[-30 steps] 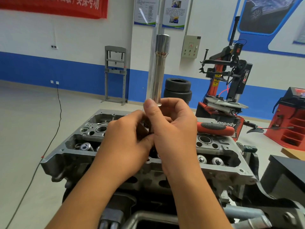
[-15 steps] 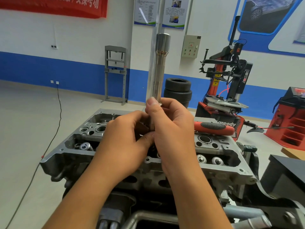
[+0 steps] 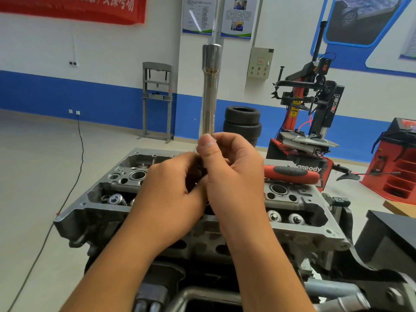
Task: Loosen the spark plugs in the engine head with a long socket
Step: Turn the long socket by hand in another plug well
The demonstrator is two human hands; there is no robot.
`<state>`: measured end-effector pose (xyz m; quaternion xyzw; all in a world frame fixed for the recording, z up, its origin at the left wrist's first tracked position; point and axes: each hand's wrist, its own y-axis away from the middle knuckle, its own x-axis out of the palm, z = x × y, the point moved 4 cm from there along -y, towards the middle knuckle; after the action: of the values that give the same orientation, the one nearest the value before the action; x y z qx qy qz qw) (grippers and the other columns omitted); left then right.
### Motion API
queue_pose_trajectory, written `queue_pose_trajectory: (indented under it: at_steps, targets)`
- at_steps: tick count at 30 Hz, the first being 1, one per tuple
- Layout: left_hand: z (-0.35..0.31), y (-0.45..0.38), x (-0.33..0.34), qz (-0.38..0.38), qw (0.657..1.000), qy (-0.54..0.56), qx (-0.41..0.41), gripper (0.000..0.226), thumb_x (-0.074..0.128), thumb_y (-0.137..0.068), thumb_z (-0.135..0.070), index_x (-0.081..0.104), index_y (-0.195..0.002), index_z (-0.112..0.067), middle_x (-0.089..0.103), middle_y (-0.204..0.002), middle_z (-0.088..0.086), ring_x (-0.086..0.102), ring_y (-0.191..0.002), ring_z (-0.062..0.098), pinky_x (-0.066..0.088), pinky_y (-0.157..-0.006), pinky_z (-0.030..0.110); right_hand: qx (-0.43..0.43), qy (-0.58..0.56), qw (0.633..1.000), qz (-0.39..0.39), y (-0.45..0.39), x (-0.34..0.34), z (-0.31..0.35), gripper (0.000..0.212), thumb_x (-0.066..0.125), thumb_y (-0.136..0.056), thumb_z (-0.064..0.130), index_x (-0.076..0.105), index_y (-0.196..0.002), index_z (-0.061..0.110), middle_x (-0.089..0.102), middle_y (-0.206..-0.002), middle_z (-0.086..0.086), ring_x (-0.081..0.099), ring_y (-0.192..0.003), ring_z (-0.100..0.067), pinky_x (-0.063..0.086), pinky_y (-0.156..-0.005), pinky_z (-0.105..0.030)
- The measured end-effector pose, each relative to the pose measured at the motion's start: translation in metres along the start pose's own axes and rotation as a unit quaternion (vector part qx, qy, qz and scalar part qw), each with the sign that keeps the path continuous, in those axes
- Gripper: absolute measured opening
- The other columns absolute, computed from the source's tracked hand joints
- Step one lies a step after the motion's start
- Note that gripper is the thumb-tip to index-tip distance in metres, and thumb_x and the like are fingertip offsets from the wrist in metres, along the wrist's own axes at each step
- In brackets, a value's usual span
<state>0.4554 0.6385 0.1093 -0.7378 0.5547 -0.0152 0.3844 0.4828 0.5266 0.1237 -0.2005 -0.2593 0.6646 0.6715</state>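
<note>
A long silver socket stands upright above the middle of the grey engine head. My right hand grips its lower end, thumb pressed against the shaft. My left hand is closed around the same lower end from the left, touching the right hand. The socket's bottom tip and whatever lies under it are hidden by my fingers. No spark plug is visible. A red-and-black tool handle lies on the head's far right side.
Valve springs show in the head's left well. Behind stand stacked tyres, a red tyre changer, a grey press frame and a red cabinet. A black cable runs over the floor at left.
Both hands and the socket stay nearly in place; my fingers have shifted slightly around the socket's lower end.
</note>
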Motion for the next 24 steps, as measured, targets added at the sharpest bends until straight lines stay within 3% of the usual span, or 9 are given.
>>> queue_pose_trajectory:
  at_steps: [4, 8, 12, 15, 20, 24]
  targets:
    - [0.0049, -0.0019, -0.0007, 0.010, 1.000, 0.017, 0.002, 0.028, 0.068, -0.094, -0.016, 0.072, -0.116, -0.033, 0.077, -0.101, -0.015, 0.073, -0.096, 0.003, 0.062, -0.085, 0.038, 0.004, 0.008, 1.000, 0.007, -0.0005, 0.0012, 0.0000, 0.012, 0.064, -0.102, 0.030, 0.070, -0.094, 0.023, 0.074, -0.086, 0.006, 0.070, -0.080, -0.009, 0.061, -0.076, -0.032]
    - [0.0076, -0.0031, -0.0006, -0.018, 0.999, 0.026, -0.010, 0.026, 0.071, -0.087, -0.027, 0.075, -0.112, -0.032, 0.078, -0.097, -0.014, 0.074, -0.093, 0.004, 0.062, -0.084, 0.039, 0.012, -0.012, 1.000, 0.024, -0.0008, 0.0027, 0.0007, 0.016, 0.064, -0.102, 0.029, 0.073, -0.094, 0.019, 0.073, -0.081, 0.006, 0.069, -0.076, -0.005, 0.060, -0.072, -0.026]
    - [0.0072, -0.0023, -0.0015, -0.035, 0.999, 0.021, -0.008, 0.029, 0.072, -0.079, -0.034, 0.077, -0.108, -0.038, 0.077, -0.087, -0.015, 0.074, -0.082, 0.004, 0.064, -0.073, 0.040, 0.015, -0.030, 0.999, 0.032, 0.0006, 0.0026, 0.0012, 0.011, 0.076, -0.094, 0.029, 0.071, -0.092, 0.019, 0.071, -0.079, -0.004, 0.070, -0.072, -0.014, 0.064, -0.071, -0.034]
    - [0.0060, -0.0016, -0.0002, -0.034, 0.999, 0.024, 0.002, 0.033, 0.069, -0.076, -0.040, 0.077, -0.108, -0.041, 0.078, -0.085, -0.016, 0.075, -0.082, 0.006, 0.064, -0.072, 0.040, 0.022, -0.052, 0.998, 0.008, 0.0003, 0.0000, 0.0007, 0.019, 0.083, -0.087, 0.028, 0.068, -0.096, 0.022, 0.074, -0.084, -0.006, 0.074, -0.076, -0.016, 0.063, -0.068, -0.029]
    - [0.0070, -0.0021, 0.0022, 0.009, 0.999, 0.039, 0.035, 0.025, 0.066, -0.093, -0.032, 0.074, -0.111, -0.047, 0.076, -0.090, -0.025, 0.073, -0.085, -0.002, 0.057, -0.065, 0.022, 0.018, -0.049, 0.999, -0.014, 0.0009, -0.0026, -0.0014, 0.027, 0.087, -0.082, 0.032, 0.065, -0.092, 0.021, 0.073, -0.083, -0.004, 0.072, -0.074, -0.016, 0.060, -0.067, -0.026]
    - [0.0073, -0.0025, 0.0005, 0.042, 0.997, 0.050, 0.042, 0.027, 0.059, -0.098, -0.024, 0.074, -0.116, -0.038, 0.078, -0.099, -0.019, 0.075, -0.094, 0.003, 0.063, -0.075, 0.028, 0.013, -0.016, 1.000, 0.006, 0.0001, 0.0005, -0.0010, 0.017, 0.072, -0.096, 0.038, 0.068, -0.091, 0.022, 0.072, -0.085, -0.005, 0.069, -0.076, -0.017, 0.059, -0.069, -0.029]
